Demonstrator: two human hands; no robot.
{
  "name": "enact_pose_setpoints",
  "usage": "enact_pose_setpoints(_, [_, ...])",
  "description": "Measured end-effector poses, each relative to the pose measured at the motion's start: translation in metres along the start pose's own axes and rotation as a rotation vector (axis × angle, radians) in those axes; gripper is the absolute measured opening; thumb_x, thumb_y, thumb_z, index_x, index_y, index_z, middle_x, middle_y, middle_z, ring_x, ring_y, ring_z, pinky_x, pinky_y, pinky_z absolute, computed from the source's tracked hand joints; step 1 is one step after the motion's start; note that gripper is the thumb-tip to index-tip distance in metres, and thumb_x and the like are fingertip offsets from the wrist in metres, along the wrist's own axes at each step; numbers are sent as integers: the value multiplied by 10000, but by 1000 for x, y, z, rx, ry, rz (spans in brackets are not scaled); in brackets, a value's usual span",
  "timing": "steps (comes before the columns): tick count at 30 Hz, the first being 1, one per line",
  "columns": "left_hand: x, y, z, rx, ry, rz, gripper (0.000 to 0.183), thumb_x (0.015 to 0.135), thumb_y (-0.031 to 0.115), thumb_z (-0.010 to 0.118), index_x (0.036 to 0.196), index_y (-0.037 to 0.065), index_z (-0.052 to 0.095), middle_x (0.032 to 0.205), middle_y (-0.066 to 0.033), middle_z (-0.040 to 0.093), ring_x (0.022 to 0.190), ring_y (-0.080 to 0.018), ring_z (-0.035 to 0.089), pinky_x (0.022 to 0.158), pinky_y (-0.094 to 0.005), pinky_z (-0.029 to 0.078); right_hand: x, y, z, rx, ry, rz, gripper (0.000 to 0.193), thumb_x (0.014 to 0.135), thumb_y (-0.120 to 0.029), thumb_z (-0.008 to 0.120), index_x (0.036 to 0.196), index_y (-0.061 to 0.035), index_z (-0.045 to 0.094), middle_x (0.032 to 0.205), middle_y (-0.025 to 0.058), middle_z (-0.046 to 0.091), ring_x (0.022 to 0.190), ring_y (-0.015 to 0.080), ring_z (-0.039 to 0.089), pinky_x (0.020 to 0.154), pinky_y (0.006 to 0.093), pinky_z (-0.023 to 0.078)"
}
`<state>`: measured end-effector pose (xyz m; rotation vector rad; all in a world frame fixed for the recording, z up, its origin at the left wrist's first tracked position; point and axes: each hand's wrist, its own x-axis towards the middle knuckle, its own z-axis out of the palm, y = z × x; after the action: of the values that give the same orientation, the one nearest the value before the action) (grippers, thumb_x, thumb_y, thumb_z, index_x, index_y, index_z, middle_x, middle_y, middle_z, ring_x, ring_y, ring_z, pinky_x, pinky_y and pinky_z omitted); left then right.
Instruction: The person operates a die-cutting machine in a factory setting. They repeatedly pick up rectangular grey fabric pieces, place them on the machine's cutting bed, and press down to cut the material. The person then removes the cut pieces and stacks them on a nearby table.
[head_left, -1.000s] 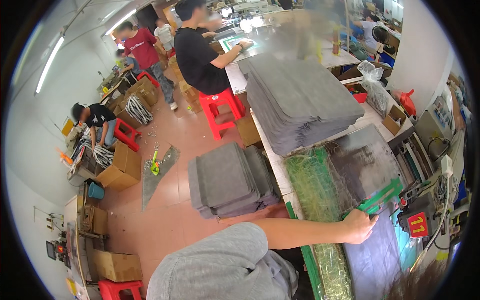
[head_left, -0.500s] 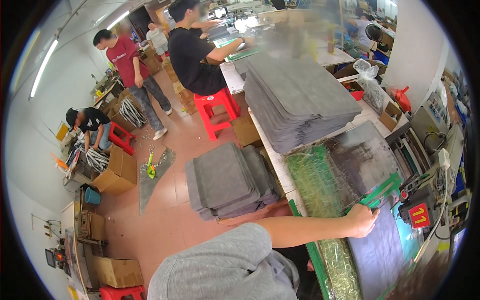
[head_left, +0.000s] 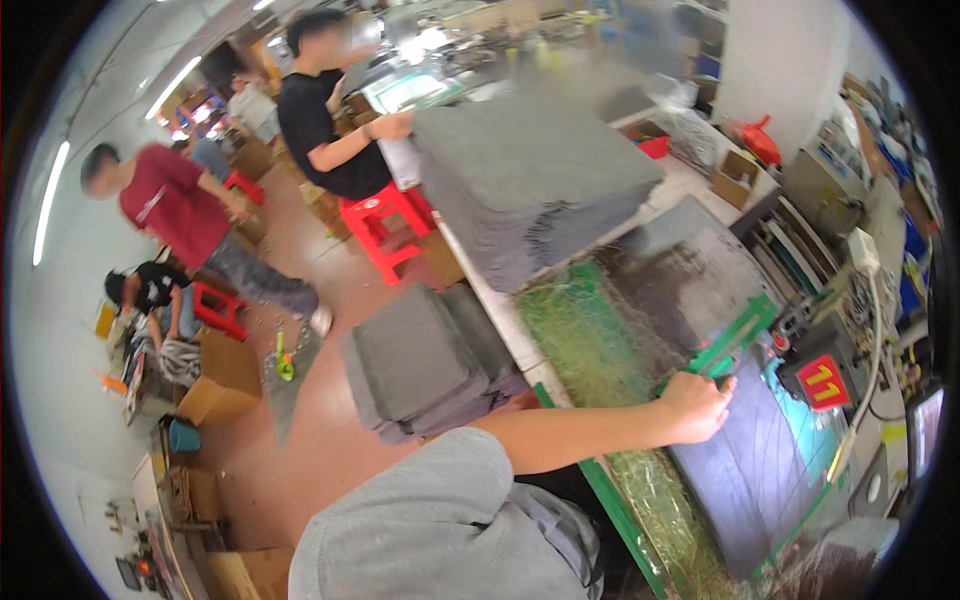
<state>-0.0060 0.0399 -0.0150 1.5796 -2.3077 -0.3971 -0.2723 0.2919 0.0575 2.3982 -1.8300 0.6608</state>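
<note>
My left hand (head_left: 697, 408) reaches right across the worktable from a grey sleeve, fingers curled closed at the far left corner of a bluish-grey sheet (head_left: 745, 480). The hand covers that corner, so the exact grip is partly hidden. A green bar (head_left: 735, 340) runs just beyond the fingers. The sheet lies on the table beside a strip of shiny, greenish clear film (head_left: 575, 325). A dark, stained flat board (head_left: 690, 270) lies farther off. My right hand does not show clearly.
A tall stack of grey sheets (head_left: 540, 150) stands on the table; another grey stack (head_left: 405, 350) sits low beside it. A machine with a red number plate (head_left: 823, 383) is at right. A person in black (head_left: 325, 125) sits on a red stool (head_left: 385, 235); a person in red (head_left: 170, 200) stands left.
The whole view has shifted, and my left hand stays at the sheet's corner. The person in black has drawn an arm back toward the grey stack. The person in red has turned and moved.
</note>
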Motion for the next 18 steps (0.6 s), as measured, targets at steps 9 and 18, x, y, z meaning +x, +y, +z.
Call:
enact_pose_setpoints(9, [2, 7, -5, 161, 286, 192, 389, 877, 257, 775, 1217, 72, 742, 1117, -142, 633, 1023, -332, 657, 759, -468, 547, 19, 27, 41, -3, 103, -6, 339, 898, 57, 629, 1181, -42, 789, 1308, 182, 731, 1243, 392, 677, 1118, 552, 498])
enact_pose_setpoints(18, [28, -4, -12, -207, 85, 707, 413, 803, 22, 720, 1205, 91, 785, 1251, -115, 660, 1178, -324, 634, 979, -442, 541, 67, 45, 48, 117, 51, -21, 502, 757, 67, 675, 1214, -109, 784, 1341, 127, 722, 1297, 373, 645, 1150, 559, 481])
